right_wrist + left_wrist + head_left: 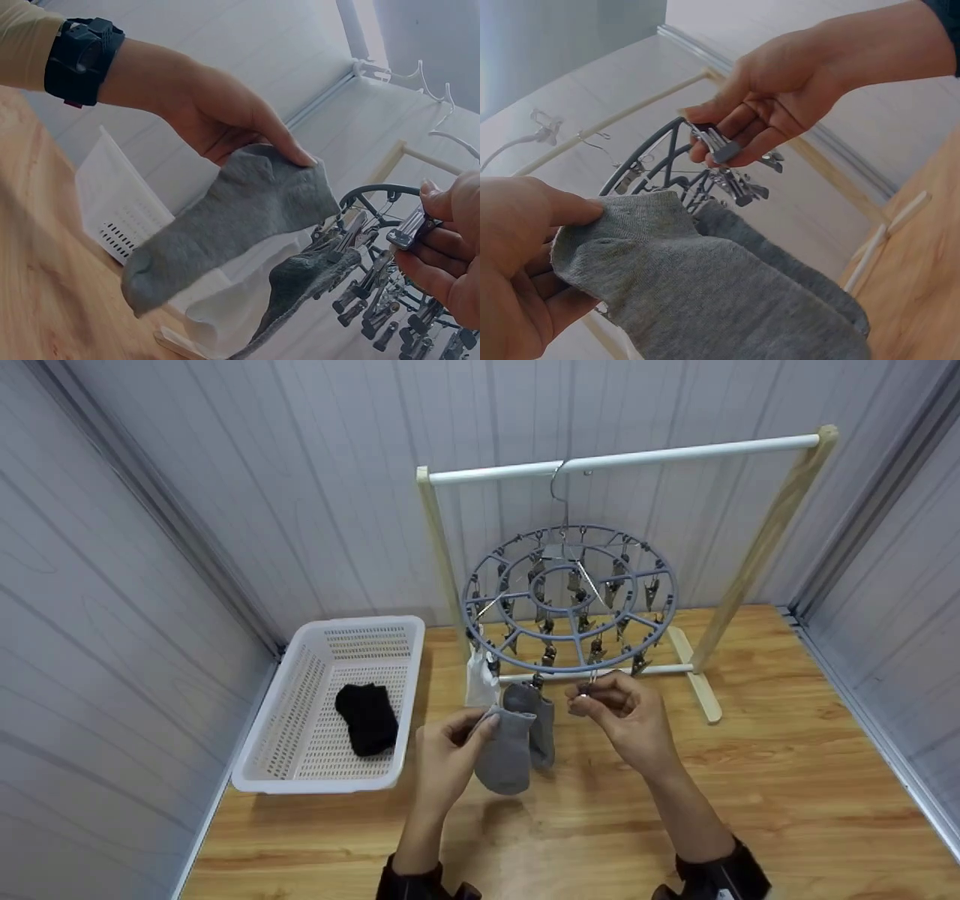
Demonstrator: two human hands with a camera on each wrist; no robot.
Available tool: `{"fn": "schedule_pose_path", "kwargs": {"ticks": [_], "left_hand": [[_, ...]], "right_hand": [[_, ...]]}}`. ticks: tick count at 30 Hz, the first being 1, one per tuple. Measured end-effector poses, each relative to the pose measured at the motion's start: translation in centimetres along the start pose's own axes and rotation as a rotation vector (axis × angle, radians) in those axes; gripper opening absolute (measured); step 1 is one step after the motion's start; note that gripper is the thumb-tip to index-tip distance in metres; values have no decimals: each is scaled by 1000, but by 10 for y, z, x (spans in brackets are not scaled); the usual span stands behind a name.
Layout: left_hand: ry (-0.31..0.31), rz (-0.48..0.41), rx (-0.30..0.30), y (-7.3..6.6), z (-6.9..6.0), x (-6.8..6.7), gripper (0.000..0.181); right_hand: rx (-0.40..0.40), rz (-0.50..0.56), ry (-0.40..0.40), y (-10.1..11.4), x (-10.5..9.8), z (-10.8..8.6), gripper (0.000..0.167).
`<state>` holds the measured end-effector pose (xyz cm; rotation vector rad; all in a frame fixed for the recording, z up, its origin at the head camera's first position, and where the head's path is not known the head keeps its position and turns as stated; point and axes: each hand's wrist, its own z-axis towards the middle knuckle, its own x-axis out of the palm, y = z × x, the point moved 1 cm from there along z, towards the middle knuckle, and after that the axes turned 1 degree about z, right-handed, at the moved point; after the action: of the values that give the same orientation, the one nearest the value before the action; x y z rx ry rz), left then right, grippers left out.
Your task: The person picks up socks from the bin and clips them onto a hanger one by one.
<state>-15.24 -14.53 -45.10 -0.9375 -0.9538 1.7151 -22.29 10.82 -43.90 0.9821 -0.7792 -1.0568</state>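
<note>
My left hand point(448, 750) pinches a light grey sock point(504, 754) by its cuff, and the sock hangs toe down. My right hand point(630, 716) pinches a metal clip point(718, 144) between thumb and fingers, at the front rim of the round grey hanger point(570, 669). The clip and the sock are apart. Just behind the held sock, a darker grey sock point(541, 739) hangs from another clip. A white sock point(480, 679) hangs at the hanger's left side, partly hidden in the right wrist view.
The hanger hooks over the white bar point(690, 451) of a wooden-legged rack. Many clips dangle from its rings. To the left, a white plastic basket point(259, 757) holds folded black socks point(367, 720). Panel walls point(150, 660) enclose the wooden tabletop point(787, 780).
</note>
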Motion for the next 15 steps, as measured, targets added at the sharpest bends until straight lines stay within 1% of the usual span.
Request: {"fn": "schedule_pose_path", "kwargs": {"ticks": [3,6,10,12,15], "left_hand": [[16,-7,-2,1,0,4,11],[44,-57,-17,0,-1,8,10],[80,-112,-52,0,-3,13,10],[88,-118,-60,0,-3,15,10],[95,-115,-53,-1,-3,18,11]], "right_hand": [[-13,14,2,-1,3,-1,15],[-13,47,3,-2,6,-2,16],[-6,98,-3,-4,10,-4,17],[-2,129,-8,-5,11,-5,17],[3,176,-16,-6,14,-6,17]]}}
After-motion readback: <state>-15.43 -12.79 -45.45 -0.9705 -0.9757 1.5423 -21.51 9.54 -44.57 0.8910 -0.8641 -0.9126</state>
